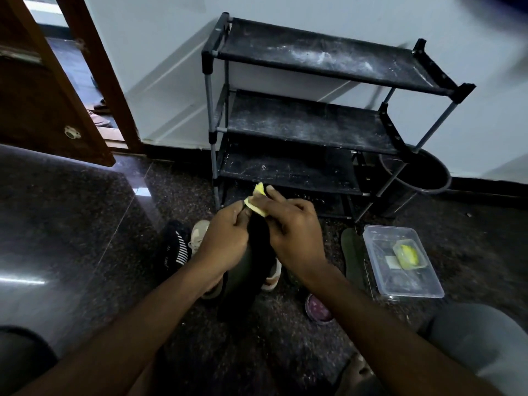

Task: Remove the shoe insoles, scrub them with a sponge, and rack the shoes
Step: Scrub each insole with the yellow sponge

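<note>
My left hand (227, 238) grips the upper end of a dark insole (243, 284) that hangs down over the floor. My right hand (291, 232) pinches a yellow sponge (257, 202) against the insole's top end. Beneath my hands stand a black striped shoe (175, 247) and a beige shoe (200, 232), partly hidden by my arms. A second dark insole (353, 258) lies flat on the floor to the right. The black shoe rack (314, 124) stands against the wall, its dusty shelves bare.
A clear plastic tub (403, 264) holding another yellow sponge sits right of the flat insole. A small round pink tin (318, 307) lies near my right forearm. A dark bucket (420, 178) stands right of the rack. An open wooden door (43, 90) is at the left.
</note>
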